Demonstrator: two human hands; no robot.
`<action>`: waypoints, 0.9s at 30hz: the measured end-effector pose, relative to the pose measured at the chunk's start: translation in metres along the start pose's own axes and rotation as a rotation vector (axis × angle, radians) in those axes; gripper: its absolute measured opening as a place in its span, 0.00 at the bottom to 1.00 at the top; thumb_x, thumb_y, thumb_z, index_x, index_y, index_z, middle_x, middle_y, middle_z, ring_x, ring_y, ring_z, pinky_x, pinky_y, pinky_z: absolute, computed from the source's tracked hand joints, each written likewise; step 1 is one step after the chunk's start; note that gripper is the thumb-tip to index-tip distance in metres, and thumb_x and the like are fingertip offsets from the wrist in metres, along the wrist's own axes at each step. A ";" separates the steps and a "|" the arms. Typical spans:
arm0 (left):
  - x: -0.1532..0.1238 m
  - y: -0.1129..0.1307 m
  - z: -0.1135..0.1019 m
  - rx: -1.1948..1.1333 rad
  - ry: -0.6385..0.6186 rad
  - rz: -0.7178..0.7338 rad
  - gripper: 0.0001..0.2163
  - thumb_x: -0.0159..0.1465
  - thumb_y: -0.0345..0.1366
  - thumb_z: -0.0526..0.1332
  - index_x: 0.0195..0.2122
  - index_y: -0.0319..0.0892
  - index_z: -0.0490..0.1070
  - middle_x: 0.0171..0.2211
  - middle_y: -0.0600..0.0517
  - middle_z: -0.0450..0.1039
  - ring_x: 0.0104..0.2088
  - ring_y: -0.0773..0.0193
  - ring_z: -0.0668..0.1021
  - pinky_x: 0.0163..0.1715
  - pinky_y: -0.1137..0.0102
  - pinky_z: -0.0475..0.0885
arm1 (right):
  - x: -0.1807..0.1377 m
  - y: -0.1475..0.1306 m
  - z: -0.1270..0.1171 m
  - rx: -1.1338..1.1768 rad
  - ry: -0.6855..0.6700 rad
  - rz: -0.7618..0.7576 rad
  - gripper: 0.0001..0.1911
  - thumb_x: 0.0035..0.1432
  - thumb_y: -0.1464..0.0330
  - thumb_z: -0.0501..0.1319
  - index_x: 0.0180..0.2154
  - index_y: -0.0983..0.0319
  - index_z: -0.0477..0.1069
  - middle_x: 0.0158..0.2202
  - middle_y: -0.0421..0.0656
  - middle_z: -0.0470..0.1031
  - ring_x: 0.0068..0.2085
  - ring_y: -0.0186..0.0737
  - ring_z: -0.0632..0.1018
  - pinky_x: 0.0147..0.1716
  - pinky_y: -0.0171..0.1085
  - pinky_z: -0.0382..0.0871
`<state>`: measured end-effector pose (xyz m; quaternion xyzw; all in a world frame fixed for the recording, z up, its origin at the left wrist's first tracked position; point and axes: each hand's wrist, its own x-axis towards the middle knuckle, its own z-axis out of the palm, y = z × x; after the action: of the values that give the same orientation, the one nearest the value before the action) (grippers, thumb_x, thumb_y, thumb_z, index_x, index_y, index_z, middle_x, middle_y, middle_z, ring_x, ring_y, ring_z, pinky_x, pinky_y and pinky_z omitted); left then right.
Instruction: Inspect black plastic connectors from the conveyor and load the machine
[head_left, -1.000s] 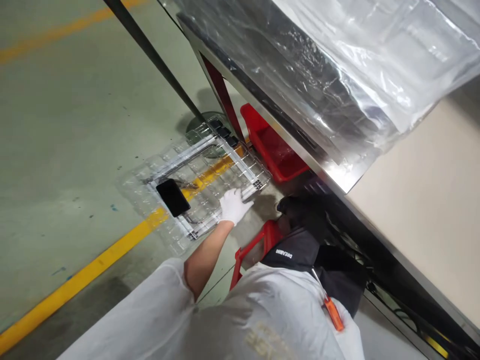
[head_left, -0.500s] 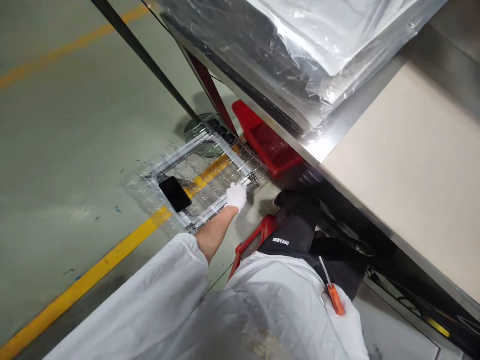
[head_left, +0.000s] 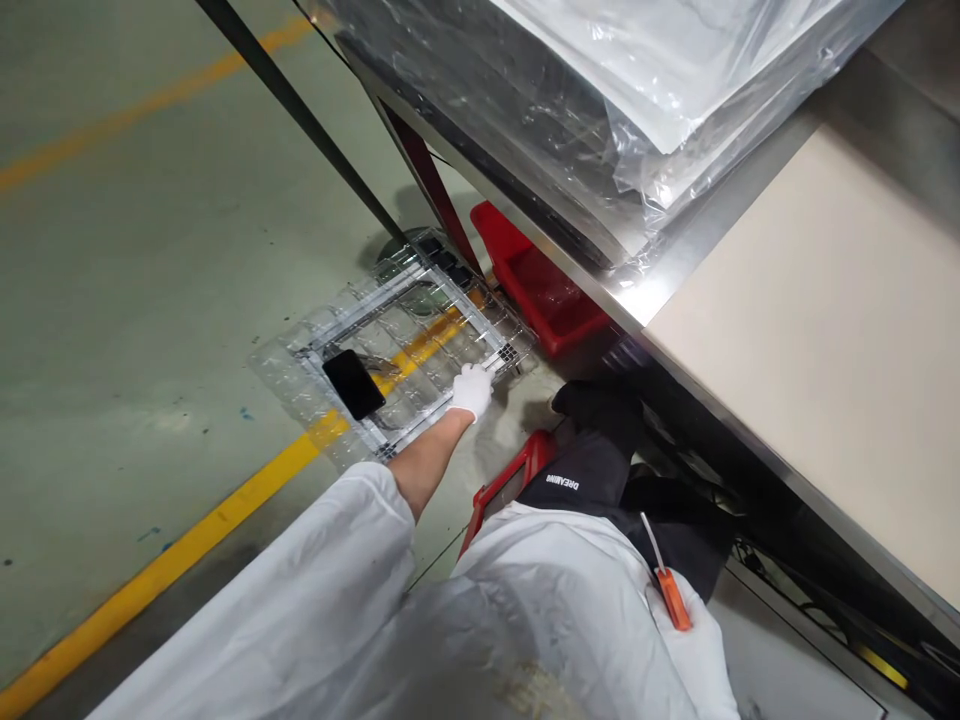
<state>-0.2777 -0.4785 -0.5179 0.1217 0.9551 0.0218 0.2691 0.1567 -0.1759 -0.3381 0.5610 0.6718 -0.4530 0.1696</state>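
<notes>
In a white glove, my left hand [head_left: 472, 390] is closed on the near edge of a grey-white rectangular frame [head_left: 469, 315], close to its dark-gridded corner. The frame rests on a clear plastic tray [head_left: 289, 345] with moulded ridges, low down near the floor. Towards the tray's left side lies a black flat rectangular piece [head_left: 354, 385]. My right hand [head_left: 701, 640], also gloved in white, is by my lap and holds a screwdriver [head_left: 673, 600] with an orange handle, its shaft pointing up and away. The right fingers are partly hidden.
A red bin [head_left: 544, 300] stands beyond the tray, under the metal edge of a workbench [head_left: 840, 330]. Plastic-wrapped sheets [head_left: 570, 110] are stacked on the bench. A dark pole [head_left: 300, 120] slants down behind the tray. A red-framed item [head_left: 510, 475] is beside my leg.
The view has shifted very slightly. My left hand stays on the frame edge and my right hand keeps the screwdriver in the same place.
</notes>
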 end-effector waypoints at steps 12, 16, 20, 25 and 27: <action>-0.007 0.006 -0.009 -0.019 0.006 -0.009 0.20 0.68 0.36 0.61 0.60 0.42 0.76 0.61 0.35 0.72 0.67 0.41 0.65 0.56 0.54 0.72 | 0.008 0.004 0.000 0.015 0.029 0.001 0.43 0.44 0.44 0.74 0.56 0.62 0.77 0.53 0.51 0.85 0.56 0.56 0.84 0.58 0.42 0.79; -0.016 0.012 -0.027 -0.026 0.045 -0.033 0.21 0.67 0.39 0.61 0.60 0.40 0.76 0.64 0.34 0.71 0.68 0.40 0.67 0.58 0.52 0.73 | 0.009 0.000 0.002 0.020 0.029 -0.031 0.40 0.44 0.46 0.73 0.55 0.62 0.78 0.52 0.50 0.85 0.55 0.55 0.84 0.57 0.42 0.79; -0.046 0.036 -0.056 -0.039 0.141 0.057 0.25 0.67 0.39 0.60 0.64 0.36 0.74 0.67 0.32 0.69 0.66 0.39 0.72 0.63 0.50 0.72 | -0.004 -0.007 0.005 0.033 0.089 -0.119 0.32 0.46 0.50 0.71 0.51 0.60 0.81 0.51 0.49 0.85 0.55 0.57 0.83 0.62 0.47 0.74; -0.109 0.102 -0.107 -0.497 0.168 0.327 0.19 0.66 0.51 0.56 0.54 0.66 0.80 0.47 0.54 0.85 0.50 0.47 0.84 0.57 0.50 0.80 | -0.024 -0.019 0.004 0.009 0.109 -0.334 0.09 0.55 0.66 0.61 0.37 0.59 0.78 0.35 0.42 0.81 0.37 0.43 0.80 0.42 0.38 0.73; -0.144 0.143 -0.142 -0.659 0.192 0.526 0.14 0.65 0.56 0.58 0.48 0.71 0.81 0.44 0.60 0.84 0.46 0.50 0.85 0.54 0.52 0.82 | -0.025 -0.018 -0.001 -0.014 0.139 -0.346 0.03 0.55 0.69 0.60 0.31 0.60 0.73 0.30 0.39 0.75 0.32 0.38 0.74 0.35 0.35 0.66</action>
<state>-0.2010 -0.3712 -0.3085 0.2663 0.8543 0.4046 0.1889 0.1485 -0.1896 -0.3119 0.4660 0.7714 -0.4309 0.0461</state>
